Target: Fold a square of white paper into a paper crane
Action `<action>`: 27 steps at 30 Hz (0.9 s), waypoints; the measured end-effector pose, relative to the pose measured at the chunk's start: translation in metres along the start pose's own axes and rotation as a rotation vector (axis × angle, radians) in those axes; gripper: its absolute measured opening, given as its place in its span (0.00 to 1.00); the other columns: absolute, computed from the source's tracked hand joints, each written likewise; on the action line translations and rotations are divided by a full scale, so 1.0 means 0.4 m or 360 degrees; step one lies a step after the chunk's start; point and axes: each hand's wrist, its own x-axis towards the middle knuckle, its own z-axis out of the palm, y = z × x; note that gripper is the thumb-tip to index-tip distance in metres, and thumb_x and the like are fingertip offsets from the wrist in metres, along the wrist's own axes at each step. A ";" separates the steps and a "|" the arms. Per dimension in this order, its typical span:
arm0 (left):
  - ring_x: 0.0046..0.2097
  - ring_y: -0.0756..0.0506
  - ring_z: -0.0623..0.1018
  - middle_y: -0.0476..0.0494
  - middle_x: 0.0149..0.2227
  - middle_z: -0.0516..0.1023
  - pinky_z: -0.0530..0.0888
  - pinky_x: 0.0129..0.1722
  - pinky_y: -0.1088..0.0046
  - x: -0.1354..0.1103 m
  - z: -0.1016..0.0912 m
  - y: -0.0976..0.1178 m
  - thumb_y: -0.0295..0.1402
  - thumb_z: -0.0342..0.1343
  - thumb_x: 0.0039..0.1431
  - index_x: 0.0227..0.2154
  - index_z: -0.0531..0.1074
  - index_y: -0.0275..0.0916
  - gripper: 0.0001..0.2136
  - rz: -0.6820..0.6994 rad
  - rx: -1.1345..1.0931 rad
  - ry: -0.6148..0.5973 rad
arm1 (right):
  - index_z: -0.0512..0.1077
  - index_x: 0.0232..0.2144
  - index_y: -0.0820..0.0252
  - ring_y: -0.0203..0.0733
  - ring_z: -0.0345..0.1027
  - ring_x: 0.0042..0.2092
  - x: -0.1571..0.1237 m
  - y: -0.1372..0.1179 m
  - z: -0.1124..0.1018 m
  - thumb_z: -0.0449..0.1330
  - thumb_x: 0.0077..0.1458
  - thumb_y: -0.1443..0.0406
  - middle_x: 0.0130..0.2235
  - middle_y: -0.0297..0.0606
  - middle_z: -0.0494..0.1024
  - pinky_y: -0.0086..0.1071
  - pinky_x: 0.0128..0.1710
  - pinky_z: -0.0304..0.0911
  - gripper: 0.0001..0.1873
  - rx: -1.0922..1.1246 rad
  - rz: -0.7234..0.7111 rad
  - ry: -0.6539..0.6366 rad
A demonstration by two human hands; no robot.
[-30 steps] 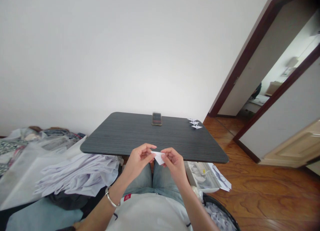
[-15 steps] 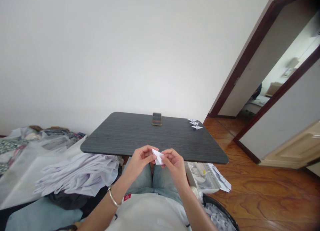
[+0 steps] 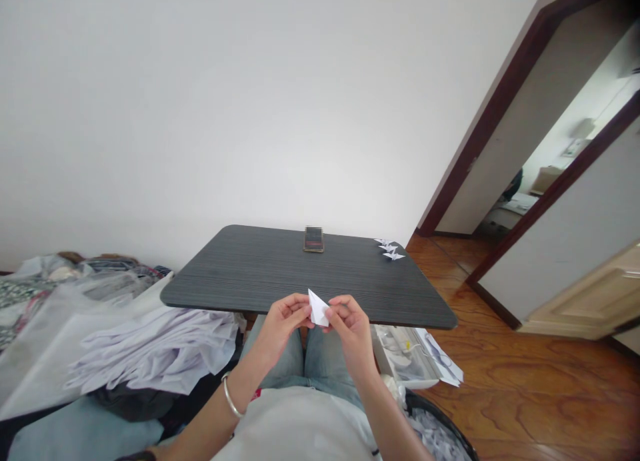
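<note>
Paper, white and folded to a sharp-pointed form (image 3: 318,310), is held up at the near edge of the table, over the person's lap. Its narrow tip points away from the person, toward the wall and slightly left. Its long axis runs from that tip, back and a little rightward, to a broader end nearest the body. The piece is tilted; fine fold lines are too small to read.

Left hand (image 3: 280,321): fingers curled, thumb and fingertips closed on the left side of the paper. Right hand (image 3: 350,322): fingers bent, thumb laid on the face of the paper at its right side, pinching it; gaps between the remaining fingers are small. A silver bangle (image 3: 231,397) sits at the left wrist.

Table (image 3: 240,268): dark, wood-grained, rounded corners. Near its far edge lies a small dark-screened device (image 3: 314,240), roughly centred. At the far right corner stand folded white paper figures (image 3: 393,256) in a close row, wings spread sideways.

Left of the lap: a heap of rumpled white material (image 3: 160,348). Right of the lap: a pale open box (image 3: 420,383) with unclear contents and, nearer, a dark-rimmed container (image 3: 465,438) filled with whitish pieces.
</note>
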 end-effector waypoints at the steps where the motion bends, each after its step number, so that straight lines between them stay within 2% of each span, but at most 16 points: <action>1: 0.28 0.51 0.73 0.46 0.27 0.76 0.69 0.28 0.77 0.000 0.001 -0.001 0.33 0.62 0.45 0.31 0.74 0.34 0.10 0.0016 0.0013 -0.0009 | 0.66 0.32 0.58 0.32 0.64 0.22 0.001 0.002 -0.001 0.63 0.48 0.62 0.21 0.28 0.73 0.24 0.22 0.61 0.11 0.0006 -0.0003 -0.0001; 4: 0.26 0.52 0.72 0.48 0.25 0.75 0.68 0.26 0.78 0.002 0.003 -0.001 0.31 0.62 0.45 0.28 0.73 0.34 0.07 0.0067 0.0088 -0.0008 | 0.66 0.31 0.58 0.32 0.64 0.22 0.002 0.006 -0.001 0.63 0.48 0.62 0.21 0.28 0.73 0.23 0.22 0.60 0.10 -0.0013 0.0000 -0.0013; 7: 0.24 0.53 0.70 0.50 0.22 0.73 0.66 0.25 0.79 0.003 0.005 -0.001 0.31 0.61 0.46 0.25 0.72 0.34 0.05 0.0126 0.0194 0.0074 | 0.68 0.31 0.58 0.33 0.64 0.23 0.003 0.007 0.000 0.62 0.49 0.62 0.21 0.29 0.73 0.23 0.22 0.60 0.08 -0.0070 -0.0007 -0.0033; 11: 0.25 0.52 0.70 0.49 0.23 0.73 0.66 0.25 0.78 0.002 0.005 0.001 0.32 0.60 0.46 0.25 0.72 0.34 0.06 0.0173 0.0259 0.0132 | 0.70 0.32 0.58 0.34 0.66 0.26 0.001 0.010 -0.004 0.60 0.51 0.63 0.25 0.32 0.74 0.24 0.24 0.62 0.06 -0.0181 -0.0095 -0.0028; 15: 0.26 0.52 0.70 0.49 0.24 0.74 0.66 0.25 0.79 0.000 0.002 0.000 0.31 0.60 0.47 0.27 0.73 0.34 0.05 0.0154 0.0253 0.0111 | 0.72 0.36 0.58 0.37 0.68 0.31 0.002 0.014 -0.013 0.60 0.49 0.66 0.30 0.35 0.75 0.26 0.27 0.64 0.09 -0.0367 -0.0190 -0.0041; 19: 0.26 0.52 0.69 0.48 0.24 0.74 0.66 0.25 0.79 0.000 0.004 -0.001 0.31 0.59 0.48 0.28 0.74 0.34 0.06 0.0122 0.0295 0.0055 | 0.74 0.34 0.59 0.39 0.70 0.30 0.003 0.011 -0.018 0.59 0.50 0.66 0.29 0.37 0.77 0.29 0.28 0.65 0.07 -0.0590 -0.0268 -0.0035; 24: 0.24 0.52 0.70 0.50 0.22 0.72 0.67 0.25 0.77 -0.006 0.012 0.000 0.34 0.58 0.50 0.35 0.72 0.34 0.10 0.0136 0.0302 0.0116 | 0.74 0.27 0.61 0.38 0.69 0.26 0.001 0.016 -0.023 0.58 0.51 0.64 0.25 0.36 0.76 0.29 0.26 0.64 0.07 -0.0812 -0.0376 0.0128; 27: 0.28 0.50 0.72 0.47 0.27 0.74 0.70 0.27 0.75 -0.012 0.009 -0.003 0.39 0.53 0.55 0.40 0.69 0.36 0.14 0.0245 0.0279 0.0194 | 0.72 0.23 0.61 0.36 0.66 0.23 0.000 0.023 -0.024 0.59 0.51 0.63 0.21 0.34 0.74 0.28 0.24 0.62 0.08 -0.0850 -0.0401 0.0280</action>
